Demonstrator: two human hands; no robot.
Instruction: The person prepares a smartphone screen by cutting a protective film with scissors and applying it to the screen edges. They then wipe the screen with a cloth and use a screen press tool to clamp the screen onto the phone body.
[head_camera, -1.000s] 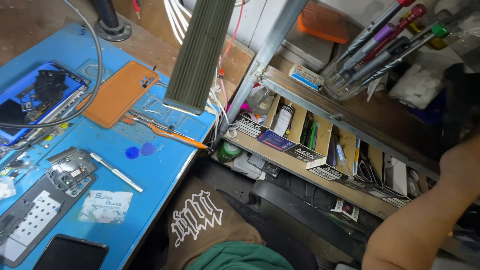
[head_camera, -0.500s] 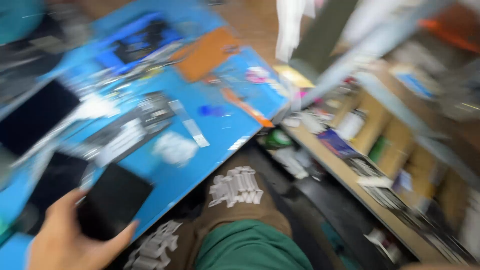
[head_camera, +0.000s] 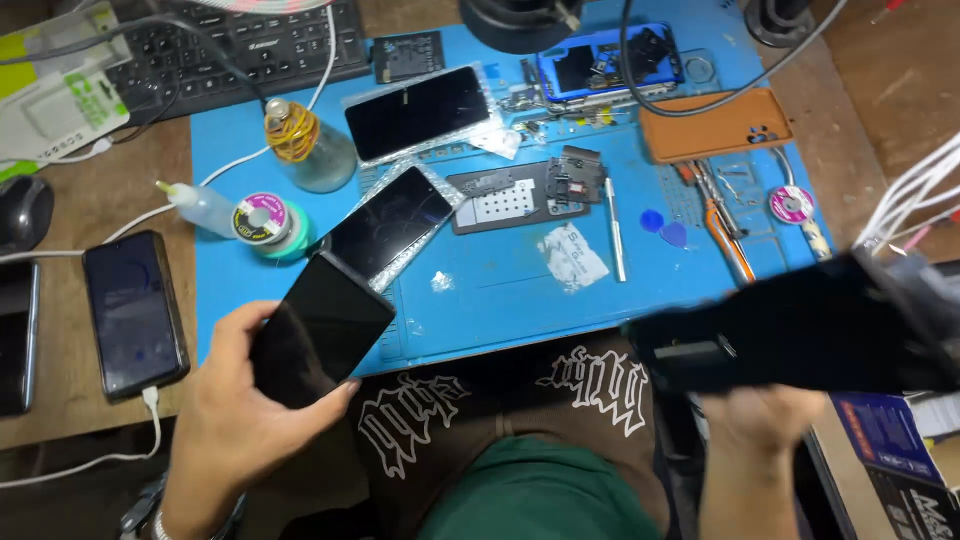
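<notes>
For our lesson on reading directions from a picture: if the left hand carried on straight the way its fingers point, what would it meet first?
Probably the glass screen panel lying on the blue mat, just beyond the dark phone that the left hand holds; height above the mat is unclear.

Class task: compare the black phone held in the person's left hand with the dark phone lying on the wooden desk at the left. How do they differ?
The held phone is lifted and tilted in the left hand, with no cable visible; the desk phone lies flat on the wood with a white cable plugged into its near end. The held phone overlaps the blue mat; the desk phone lies beside it. Both show dark, unlit screens.
</notes>
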